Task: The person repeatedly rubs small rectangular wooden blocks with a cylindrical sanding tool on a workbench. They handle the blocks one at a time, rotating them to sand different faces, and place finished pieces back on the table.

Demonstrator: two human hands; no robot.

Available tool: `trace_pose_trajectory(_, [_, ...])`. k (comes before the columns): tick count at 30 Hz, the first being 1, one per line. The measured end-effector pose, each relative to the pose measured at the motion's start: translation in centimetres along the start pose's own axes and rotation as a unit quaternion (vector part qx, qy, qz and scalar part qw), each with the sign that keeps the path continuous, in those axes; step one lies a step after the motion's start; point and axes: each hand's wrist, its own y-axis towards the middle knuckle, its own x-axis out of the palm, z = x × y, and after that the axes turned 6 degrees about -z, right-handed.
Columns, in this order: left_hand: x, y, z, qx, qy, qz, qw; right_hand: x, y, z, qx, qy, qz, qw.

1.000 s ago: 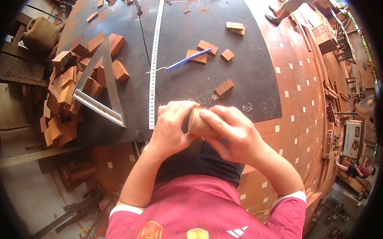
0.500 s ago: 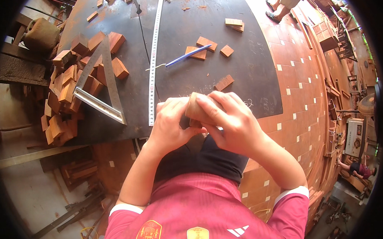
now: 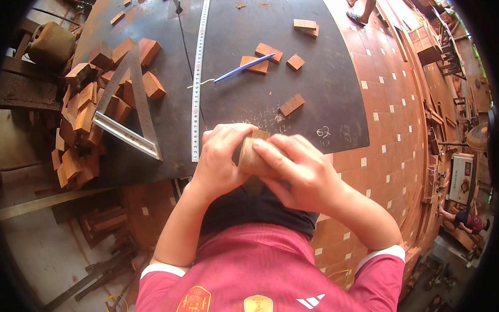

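Both my hands meet in front of my waist, just off the table's near edge. My left hand [image 3: 219, 157] is closed around a small wooden block [image 3: 260, 134], whose end shows between the two hands. Fingers of my right hand [image 3: 305, 168] press a tan, curved, sheet-like piece [image 3: 254, 156], which looks like sandpaper, against the block. Most of the block is hidden by my fingers and the sheet. Beyond the hands, another reddish block [image 3: 291, 105] lies on the dark tabletop [image 3: 234, 41].
A metal triangle square [image 3: 126, 130] leans on a heap of wooden blocks [image 3: 83, 115] at left. A tape measure strip [image 3: 200, 69] runs across the table. A blue pen [image 3: 243, 68] lies over blocks on the right. Another person's legs [image 3: 368, 6] show far right.
My right hand has shifted slightly down and the block's end now shows between my hands. The person at the far right has moved their legs. The view has shifted a little.
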Motion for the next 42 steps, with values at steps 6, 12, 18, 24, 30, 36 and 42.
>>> trace_pose_trajectory(6, [-0.2, -0.1, 0.4, -0.001, -0.024, 0.003, 1.000, 0.0, 0.9, 0.7, -0.010, -0.049, 0.031, 0.998])
trace_pose_trajectory(12, [-0.3, 0.1, 0.4, -0.001, -0.040, -0.006, 0.999, -0.7, 1.4, 1.4, -0.013, -0.014, 0.026, 0.999])
trace_pose_trajectory(18, [-0.2, 0.1, 0.2, -0.004, -0.025, -0.001, 1.000, 0.6, -0.1, -0.1, -0.021, -0.023, 0.018, 0.999])
trace_pose_trajectory(24, [-0.6, 0.1, 1.2, -0.030, -0.024, -0.027, 0.999, -0.5, 1.6, 1.9, 0.007, -0.047, 0.041, 0.998])
trace_pose_trajectory(30, [-0.3, 0.6, 0.7, 0.014, -0.019, 0.003, 1.000, -0.7, 0.5, 1.5, -0.009, -0.031, 0.044, 0.999])
trace_pose_trajectory(36, [-0.5, 0.0, 0.8, -0.005, -0.002, -0.005, 1.000, -3.4, -0.8, 4.6, 0.139, -0.069, 0.145, 0.977])
trace_pose_trajectory(42, [-0.9, 0.2, 1.3, -0.001, 0.005, -0.020, 1.000, -3.5, -6.5, 4.4, 0.195, -0.060, 0.178, 0.963])
